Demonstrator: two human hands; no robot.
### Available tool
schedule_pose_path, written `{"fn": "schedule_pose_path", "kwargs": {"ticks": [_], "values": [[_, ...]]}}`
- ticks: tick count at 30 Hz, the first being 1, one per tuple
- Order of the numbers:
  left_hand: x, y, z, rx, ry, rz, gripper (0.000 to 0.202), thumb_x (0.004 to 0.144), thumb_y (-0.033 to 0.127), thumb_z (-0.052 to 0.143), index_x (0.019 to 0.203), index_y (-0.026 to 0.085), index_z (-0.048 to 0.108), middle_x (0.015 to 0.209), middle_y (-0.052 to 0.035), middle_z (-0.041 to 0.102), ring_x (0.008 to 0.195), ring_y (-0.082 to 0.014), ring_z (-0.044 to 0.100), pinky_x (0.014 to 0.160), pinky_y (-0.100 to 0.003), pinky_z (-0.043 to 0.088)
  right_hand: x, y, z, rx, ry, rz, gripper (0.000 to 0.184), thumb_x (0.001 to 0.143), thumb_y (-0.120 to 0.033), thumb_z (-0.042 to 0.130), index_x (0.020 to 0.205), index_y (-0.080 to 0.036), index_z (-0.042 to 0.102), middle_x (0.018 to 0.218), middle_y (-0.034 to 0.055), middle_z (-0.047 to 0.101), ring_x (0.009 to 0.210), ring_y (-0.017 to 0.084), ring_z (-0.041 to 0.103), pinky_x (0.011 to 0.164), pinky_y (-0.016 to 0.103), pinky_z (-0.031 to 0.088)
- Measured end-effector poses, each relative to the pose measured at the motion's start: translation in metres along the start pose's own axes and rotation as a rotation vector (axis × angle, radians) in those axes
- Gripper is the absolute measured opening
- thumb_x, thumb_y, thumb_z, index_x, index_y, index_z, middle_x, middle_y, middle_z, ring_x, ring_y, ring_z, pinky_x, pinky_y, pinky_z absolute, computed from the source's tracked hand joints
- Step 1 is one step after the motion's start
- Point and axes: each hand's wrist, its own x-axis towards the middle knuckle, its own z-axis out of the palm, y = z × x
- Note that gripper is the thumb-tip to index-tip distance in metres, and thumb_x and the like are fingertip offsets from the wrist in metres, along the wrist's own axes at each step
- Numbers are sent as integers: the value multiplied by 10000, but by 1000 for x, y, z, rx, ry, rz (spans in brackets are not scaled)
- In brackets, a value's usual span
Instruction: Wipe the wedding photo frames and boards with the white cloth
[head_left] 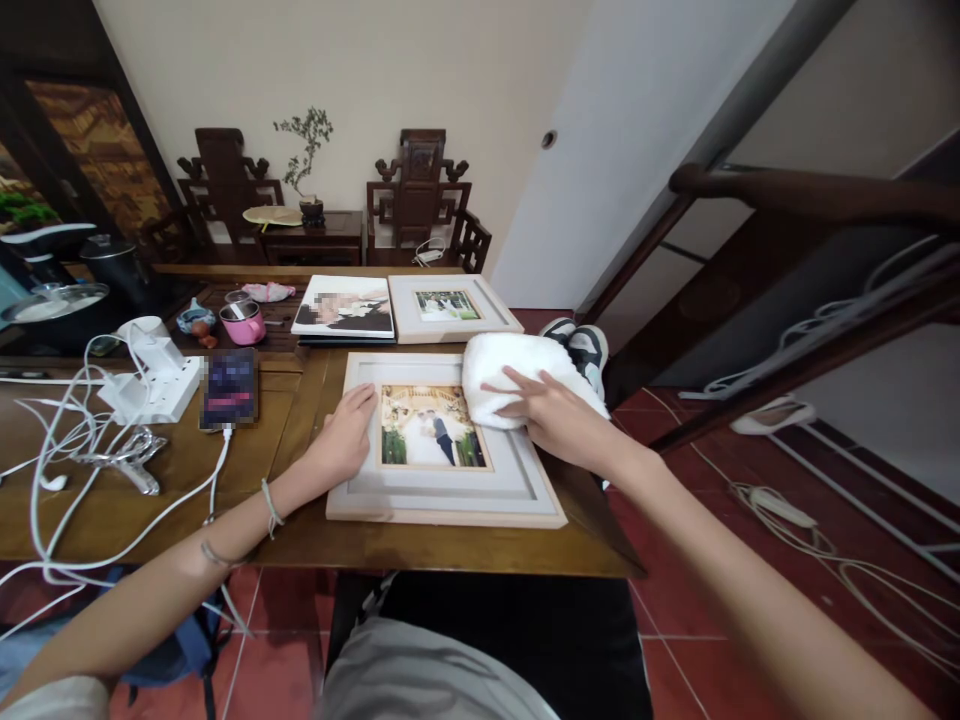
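A light wooden picture frame (442, 508) lies face up near the table's front edge, with a wide pale mat around a photo (431, 428) of a couple in wedding clothes. At its left side, my left hand (341, 440) grips the border with the fingers close together; the thumb is hidden. My right hand (551, 410) lies with fingers spread on a folded white towel (499, 360), pressing it onto the frame's upper right part. The towel covers that corner and hangs past the right edge.
Behind are a second framed photo (495, 318) and a photo album (345, 325). To the left lie a phone (229, 388) on a cable, a power strip (169, 390) with tangled white cords, and a pink cup (242, 325). Sneakers (589, 345) are beyond the table's right edge.
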Motion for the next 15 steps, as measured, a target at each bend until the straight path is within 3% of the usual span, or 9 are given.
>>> {"fn": "schedule_pose_path", "kwargs": {"ticks": [5,8,10,12,15], "values": [[2,0,3,-1,31,5,590,760,-41,340,1314,88,497,1447,-176,433,1391,-253,340,1154,-516,284,-71,-34,5,-17,-38,-85,561,612,44,414,978,-210,754,1446,8,467,1418,344,231,1113,622,251],[2,0,2,16,30,9,588,755,-43,339,1300,94,510,1440,-165,447,1387,-249,350,1154,-511,289,-80,-39,1,-33,-49,-88,602,627,43,412,1053,-238,732,1452,-4,468,1413,320,263,1106,574,306],[1,-1,2,19,27,19,601,747,-49,338,1306,97,505,1445,-159,445,1390,-247,346,1154,-512,289,-58,-35,-5,-67,-26,-28,640,684,48,392,1195,-222,666,1444,43,484,1390,300,326,1087,533,350],[0,-3,3,2,33,34,615,744,-47,343,1326,93,487,1457,-164,431,1395,-249,337,1152,-523,288,-19,-33,-10,-123,34,50,630,738,41,388,1295,-176,590,1434,110,491,1365,314,369,1064,541,364],[-1,-7,4,-26,48,46,627,749,-36,349,1352,93,463,1461,-171,424,1393,-252,340,1149,-537,284,49,-43,-11,-189,103,14,522,814,-35,443,1289,-194,591,1495,100,405,1393,389,277,1050,655,291]]}}
